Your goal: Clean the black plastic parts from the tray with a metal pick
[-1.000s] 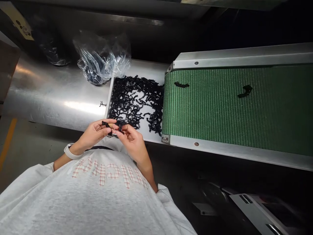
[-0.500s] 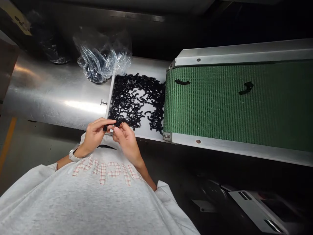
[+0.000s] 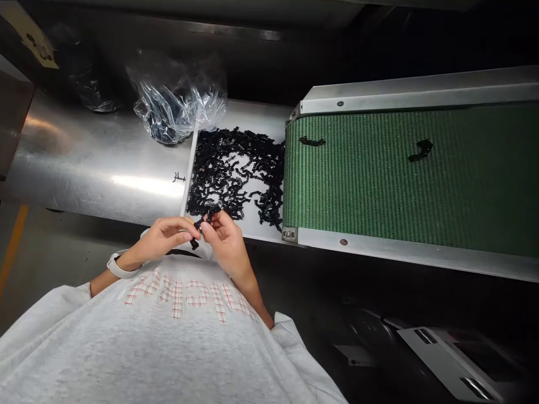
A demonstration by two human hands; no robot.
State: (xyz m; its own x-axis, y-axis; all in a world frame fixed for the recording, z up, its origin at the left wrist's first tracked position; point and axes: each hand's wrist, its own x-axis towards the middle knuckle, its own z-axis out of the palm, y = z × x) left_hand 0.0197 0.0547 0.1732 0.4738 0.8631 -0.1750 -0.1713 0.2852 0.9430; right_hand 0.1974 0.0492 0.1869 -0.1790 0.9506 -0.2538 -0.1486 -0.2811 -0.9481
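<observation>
Between my two hands is a small, jointed-looking black part (image 3: 213, 212), held just over the near edge of a white tray (image 3: 257, 224). The fingertips of my right hand (image 3: 227, 241) pinch it, and its upper end sticks out above them. My left hand (image 3: 162, 241) has thumb and fingers closed on the lower left end, which hangs below the fingertips. Whether this is one part or two joined together I cannot tell. Many similar black parts (image 3: 219, 174) lie scattered in a loose layer across the tray.
Right of the tray runs a green conveyor belt (image 3: 357, 191) with two black pieces (image 3: 312, 141) on it. Clear plastic bags (image 3: 177, 106) of dark parts stand on the steel table (image 3: 84, 163) at the back left. A few thin black bits (image 3: 178, 177) lie beside the tray.
My left hand has moved slightly down and its fingers have shifted along the black part. The part now shows more clearly, slanting between both hands. The belt pieces have shifted slightly left in view.
</observation>
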